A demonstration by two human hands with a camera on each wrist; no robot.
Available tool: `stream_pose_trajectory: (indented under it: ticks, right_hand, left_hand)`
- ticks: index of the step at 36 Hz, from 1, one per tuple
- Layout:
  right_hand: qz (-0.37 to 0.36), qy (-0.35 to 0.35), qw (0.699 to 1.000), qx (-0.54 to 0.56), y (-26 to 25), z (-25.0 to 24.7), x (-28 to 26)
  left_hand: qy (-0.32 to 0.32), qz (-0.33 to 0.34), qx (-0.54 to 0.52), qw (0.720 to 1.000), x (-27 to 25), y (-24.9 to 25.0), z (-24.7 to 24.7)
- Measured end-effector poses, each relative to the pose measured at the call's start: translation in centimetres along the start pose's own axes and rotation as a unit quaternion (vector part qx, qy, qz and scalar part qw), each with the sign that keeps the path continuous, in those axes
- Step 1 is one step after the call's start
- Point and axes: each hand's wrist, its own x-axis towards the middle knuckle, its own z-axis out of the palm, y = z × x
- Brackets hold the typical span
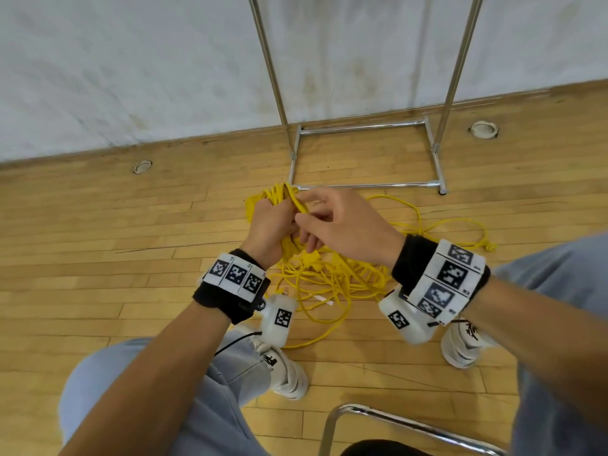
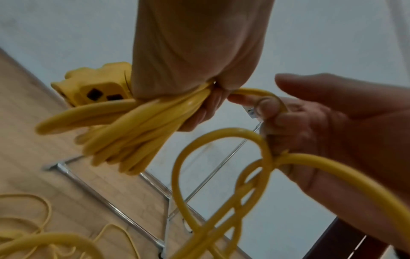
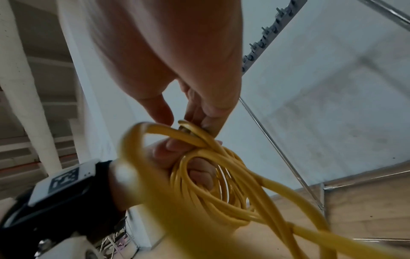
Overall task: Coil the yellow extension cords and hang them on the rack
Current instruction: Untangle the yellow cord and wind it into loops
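My left hand [image 1: 271,218] grips a bundle of coiled yellow cord loops [image 2: 142,126] in its fist, with the cord's yellow socket block [image 2: 97,87] sticking out beside the palm. My right hand [image 1: 325,218] pinches one strand of the yellow cord [image 2: 257,92] between thumb and fingers right at the left fist, and a loop [image 2: 221,168] hangs below it. Loose yellow cord [image 1: 332,278] lies tangled on the wood floor under both hands, with a plug end [image 1: 488,246] at the right. The chrome rack [image 1: 362,130] stands just beyond, against the wall.
My two white shoes [image 1: 286,373] [image 1: 464,343] stand on the floor near the tangle. A chrome chair frame [image 1: 394,422] is at the bottom edge. Two round floor sockets [image 1: 142,166] [image 1: 483,130] sit near the white wall.
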Motion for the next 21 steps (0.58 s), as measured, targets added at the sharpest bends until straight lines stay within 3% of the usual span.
stream_pose_trajectory:
  ticks: [5, 9, 15, 18, 21]
  right_hand:
    - [0.008, 0.021, 1.0, -0.008, 0.4, -0.8, 0.7]
    - [0.012, 0.029, 0.999, -0.002, 0.6, -1.4, 1.1]
    - [-0.033, 0.029, 0.998, -0.053, 0.9, -0.7, 0.6]
    - [-0.082, 0.011, 0.991, -0.106, 1.3, 0.2, 0.1]
    - [-0.069, -0.018, 0.991, -0.114, 1.6, 0.4, 0.0]
  left_hand:
    - [-0.076, -0.09, -0.137, 0.983, -0.1, 0.4, -0.1]
    - [-0.131, -0.104, -0.23, 0.959, -1.0, 1.0, -0.3]
    - [-0.127, -0.069, -0.192, 0.971, -1.0, 0.3, 0.3]
    - [-0.091, -0.049, -0.188, 0.977, -0.2, -0.5, 0.3]
    - [-0.041, -0.047, -0.199, 0.978, 0.2, -1.2, 0.1]
